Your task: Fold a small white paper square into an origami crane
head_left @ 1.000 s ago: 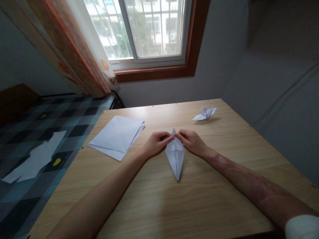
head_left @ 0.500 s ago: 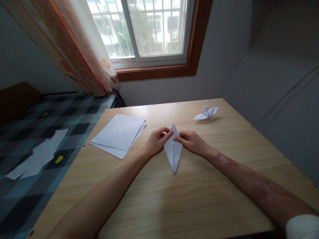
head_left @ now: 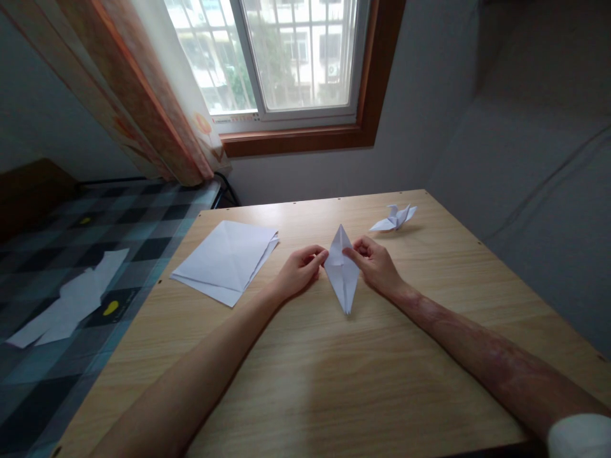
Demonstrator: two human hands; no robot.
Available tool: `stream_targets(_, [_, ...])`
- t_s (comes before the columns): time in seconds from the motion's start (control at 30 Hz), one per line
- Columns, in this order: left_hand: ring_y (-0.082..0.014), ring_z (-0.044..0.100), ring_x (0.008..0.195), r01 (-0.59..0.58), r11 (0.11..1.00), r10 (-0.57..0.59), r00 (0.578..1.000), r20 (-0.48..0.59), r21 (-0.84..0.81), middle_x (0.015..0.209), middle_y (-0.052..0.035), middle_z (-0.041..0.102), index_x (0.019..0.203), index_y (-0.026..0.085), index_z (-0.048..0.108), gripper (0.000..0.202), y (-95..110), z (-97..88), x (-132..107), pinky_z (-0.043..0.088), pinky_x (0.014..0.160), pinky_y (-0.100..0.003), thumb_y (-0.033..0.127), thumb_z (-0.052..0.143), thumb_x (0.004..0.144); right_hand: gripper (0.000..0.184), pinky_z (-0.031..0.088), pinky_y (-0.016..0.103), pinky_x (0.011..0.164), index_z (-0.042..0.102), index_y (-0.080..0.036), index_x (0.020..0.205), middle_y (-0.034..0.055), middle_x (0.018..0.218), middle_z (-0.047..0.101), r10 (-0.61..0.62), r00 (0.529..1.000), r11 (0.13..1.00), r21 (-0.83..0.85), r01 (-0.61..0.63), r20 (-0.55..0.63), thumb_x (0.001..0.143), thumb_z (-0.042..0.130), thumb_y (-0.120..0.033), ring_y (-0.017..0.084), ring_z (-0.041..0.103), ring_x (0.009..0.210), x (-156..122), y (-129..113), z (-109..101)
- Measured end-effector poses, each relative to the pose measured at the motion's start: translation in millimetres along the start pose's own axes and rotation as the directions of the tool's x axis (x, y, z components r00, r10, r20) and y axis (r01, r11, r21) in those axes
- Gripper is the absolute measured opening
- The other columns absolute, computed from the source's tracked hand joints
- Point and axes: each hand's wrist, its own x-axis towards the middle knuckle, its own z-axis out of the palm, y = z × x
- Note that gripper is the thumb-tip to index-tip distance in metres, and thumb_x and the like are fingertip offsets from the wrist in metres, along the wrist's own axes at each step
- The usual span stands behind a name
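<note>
Pinching the fold (head_left: 342, 273) at its 2 upper edges with left hand (head_left: 298, 273) and right hand (head_left: 377, 264) fingertips, mid-table (head_left: 305, 381), near point down; tipped up and nudged right within 1 second, so shaping under way.

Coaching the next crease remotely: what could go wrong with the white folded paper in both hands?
1. The left hand and right hand pinch the white diamond-shaped folded paper only at its upper sides; an uneven pull could skew its centre crease or tear it.
2. The small white paper crane sits on the light wooden table just beyond the right hand; a sweep could knock it.
</note>
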Motion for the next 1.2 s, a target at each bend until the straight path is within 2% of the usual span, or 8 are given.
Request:
stream_targets(0.1, [-0.0123, 0.061, 0.062, 0.018, 0.996, -0.015, 0.999, 0.032, -0.082, 0.078, -0.0014, 0.070, 0.107, 0.015, 0.078, 0.048, -2, 0.6, 1, 0.046, 0.058, -0.023, 0.062, 0.075, 0.098, 0.050, 0.041, 0.027, 0.054, 0.059, -0.026, 0.089, -0.0017, 0.071, 0.067, 0.040, 0.999, 0.998, 0.056, -0.039, -0.018, 0.093, 0.077, -0.071, 0.017, 0.058, 0.060, -2, 1, 0])
stream_targets(0.23, [-0.0129, 0.063, 0.068, 0.005, 0.990, 0.002, 0.999, 0.052, -0.141, 0.091, -0.0053, 0.076, 0.106, 0.015, 0.080, 0.048, -5, 2.7, 1, 0.051, 0.063, -0.024, 0.061, 0.083, 0.092, 0.046, 0.037, 0.026, 0.049, 0.061, -0.027, 0.095, -0.0057, 0.062, 0.063, 0.058, 0.998, 0.994, 0.087, -0.058, 0.009, 0.092, 0.082, -0.067, 0.015, 0.052, 0.052, -2, 2, 1])
stream_targets(0.3, [-0.0130, 0.062, 0.069, -0.005, 0.989, 0.011, 0.999, 0.039, -0.149, 0.088, -0.0043, 0.076, 0.111, 0.015, 0.080, 0.048, -5, 3.1, 0, 0.049, 0.063, -0.024, 0.058, 0.086, 0.091, 0.045, 0.036, 0.026, 0.049, 0.061, -0.027, 0.099, -0.0072, 0.061, 0.061, 0.048, 0.998, 0.994, 0.097, -0.050, 0.027, 0.091, 0.084, -0.065, 0.014, 0.051, 0.051, -2, 2, 2])
stream_targets(0.53, [-0.0107, 0.056, 0.064, -0.079, 0.987, 0.077, 0.997, -0.015, -0.139, 0.075, 0.0021, 0.065, 0.121, 0.016, 0.073, 0.047, -4, 1.2, 0, 0.041, 0.059, -0.022, 0.050, 0.088, 0.091, 0.051, 0.050, 0.030, 0.060, 0.059, -0.030, 0.115, -0.0025, 0.080, 0.077, 0.029, 0.991, 0.989, 0.143, -0.048, 0.132, 0.088, 0.087, -0.063, 0.021, 0.067, 0.066, 0, 1, 4])
stream_targets(0.8, [-0.0116, 0.058, 0.068, -0.034, 0.985, 0.044, 0.998, 0.054, -0.171, 0.078, 0.0013, 0.066, 0.121, 0.016, 0.075, 0.055, -6, 4.6, 3, 0.046, 0.062, -0.023, 0.052, 0.094, 0.084, 0.045, 0.043, 0.029, 0.058, 0.060, -0.029, 0.116, -0.0037, 0.077, 0.074, -0.003, 0.998, 0.994, 0.112, -0.004, 0.068, 0.093, 0.084, -0.059, 0.018, 0.061, 0.063, -2, 0, 3])
stream_targets(0.87, [-0.0120, 0.059, 0.070, -0.041, 0.989, 0.045, 0.999, 0.025, -0.140, 0.081, -0.0003, 0.068, 0.119, 0.016, 0.078, 0.052, -7, 4.3, 3, 0.047, 0.063, -0.023, 0.051, 0.094, 0.084, 0.044, 0.043, 0.029, 0.059, 0.059, -0.029, 0.116, -0.0041, 0.077, 0.073, -0.009, 0.998, 0.993, 0.122, 0.001, 0.068, 0.094, 0.084, -0.057, 0.018, 0.060, 0.064, -1, 2, 3])
stream_targets(1.03, [-0.0152, 0.063, 0.080, -0.057, 0.990, 0.035, 0.985, -0.171, -0.127, 0.088, -0.0033, 0.072, 0.105, 0.017, 0.079, 0.044, -12, 1.7, 6, 0.051, 0.067, -0.024, 0.052, 0.094, 0.083, 0.038, 0.050, 0.032, 0.074, 0.060, -0.028, 0.123, -0.0026, 0.084, 0.072, -0.087, 0.993, 0.992, 0.097, 0.079, 0.078, 0.098, 0.079, -0.050, 0.020, 0.063, 0.078, 1, 2, 4])
stream_targets(1.2, [-0.0122, 0.060, 0.069, -0.074, 0.974, 0.031, 0.981, -0.193, -0.215, 0.078, -0.0002, 0.069, 0.100, 0.016, 0.076, 0.045, -13, 1.8, 9, 0.047, 0.064, -0.024, 0.053, 0.095, 0.081, 0.045, 0.056, 0.036, 0.082, 0.058, -0.028, 0.126, 0.0011, 0.095, 0.076, -0.027, 0.990, 0.979, 0.205, -0.001, 0.136, 0.094, 0.082, -0.049, 0.022, 0.070, 0.086, 1, -2, 4])
